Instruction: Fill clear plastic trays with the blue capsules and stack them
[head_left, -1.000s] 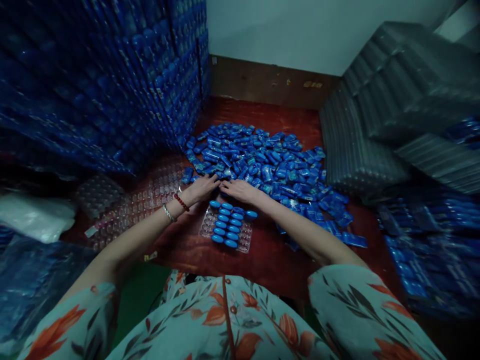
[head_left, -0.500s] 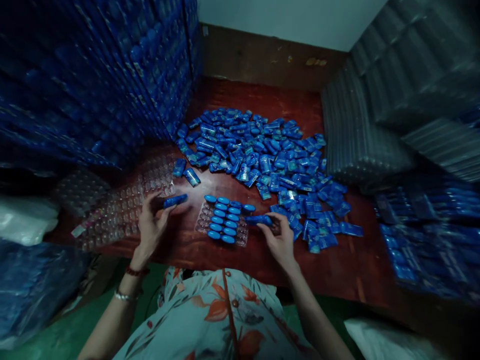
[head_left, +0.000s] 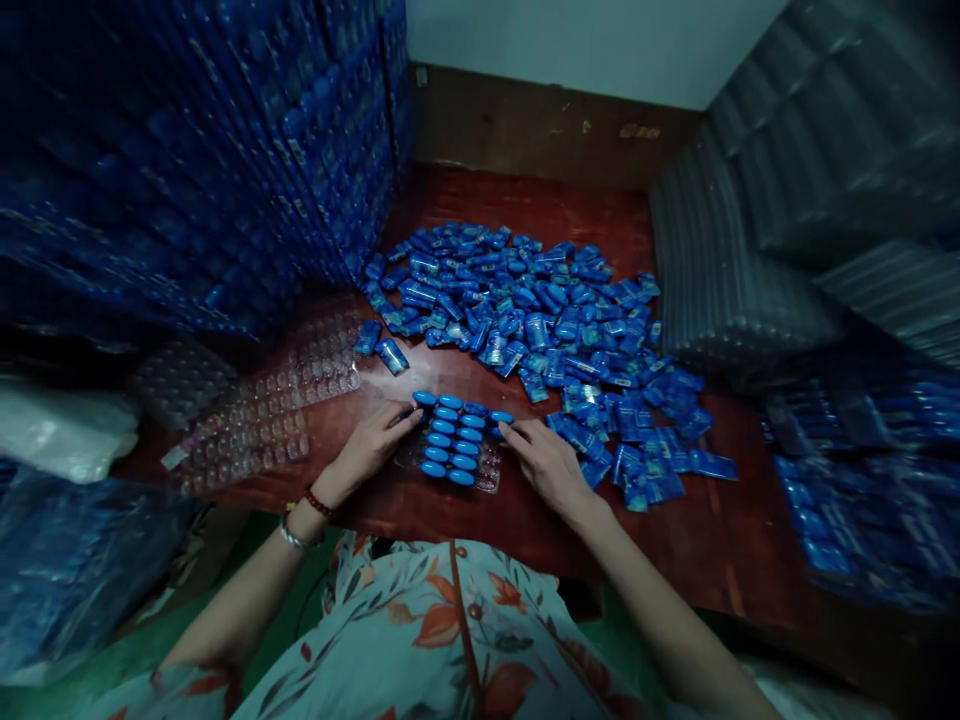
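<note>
A clear plastic blister tray (head_left: pixel 489 475) lies on the table in front of me, with glossy blue oval-ended packets (head_left: pixel 441 440) set in its two middle columns and at the top of the outer ones. At its left edge, my left hand (head_left: pixel 369 445) is closed, its fingertips pressing a blue packet near the upper left cavities. Opposite it, my right hand (head_left: pixel 551 465) has its fingers bent over another blue packet at the right column, just below the top one. The fingers mostly hide both packets.
A wide heap of blue packets (head_left: pixel 525 320) covers the table behind the tray. Empty clear trays (head_left: pixel 262 420) lie at the left, under tall stacks of filled blue trays (head_left: pixel 315 130). Stacked clear trays (head_left: pixel 720 270) rise at the right, with more filled trays (head_left: pixel 847 480) below.
Both hands have moved inward to the tray, each bringing a blue packet to its side. The left hand came from the left, over the bare table. The view has shifted slightly.
</note>
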